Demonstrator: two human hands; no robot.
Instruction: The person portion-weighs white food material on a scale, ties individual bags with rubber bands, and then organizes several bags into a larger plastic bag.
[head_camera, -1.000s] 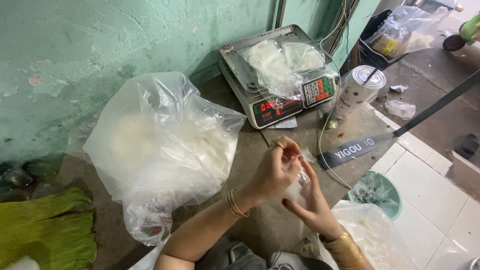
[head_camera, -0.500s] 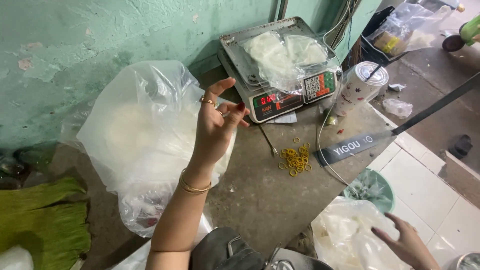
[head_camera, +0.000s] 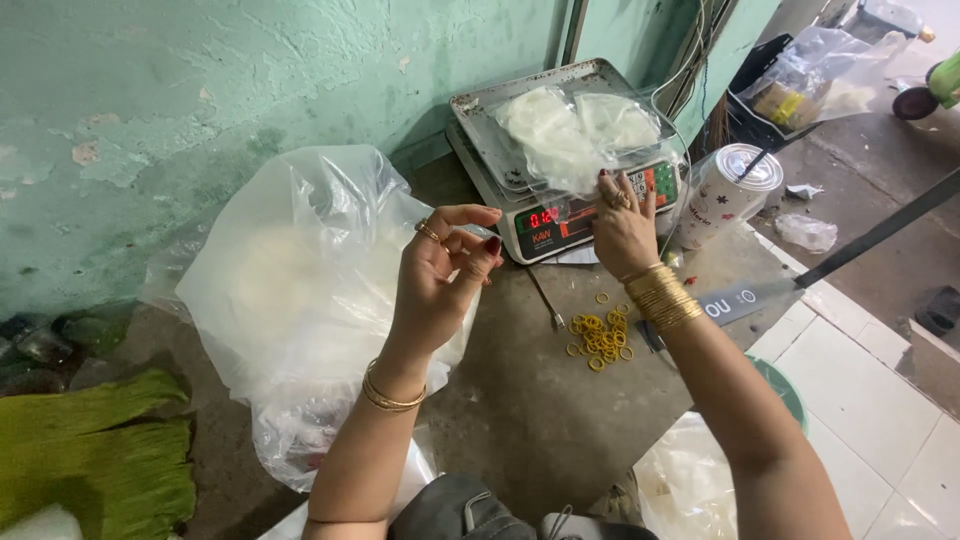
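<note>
1. While the right hand (head_camera: 622, 222) is reaching to the digital scale (head_camera: 560, 150), its fingers are resting against the clear bag of thin white sheets (head_camera: 575, 135) lying on the scale's metal tray; whether they are pinching the plastic or only touching it, I cannot tell.
2. The left hand (head_camera: 445, 270) is hovering mid-air over the concrete ledge (head_camera: 520, 400), fingers curled narrow with thumb and fingertips close together; anything small between them is too hard to make out.
3. Judging by the lit red display, weighing seems to be under way, with one bag already sitting on the tray.
4. Yellow rubber bands (head_camera: 598, 335) are lying loose on the ledge just below the scale, so tying off looks not yet done.
5. A large clear sack (head_camera: 300, 290) of the same white sheets is sitting open by the left forearm, suggesting plenty is left to portion.
</note>
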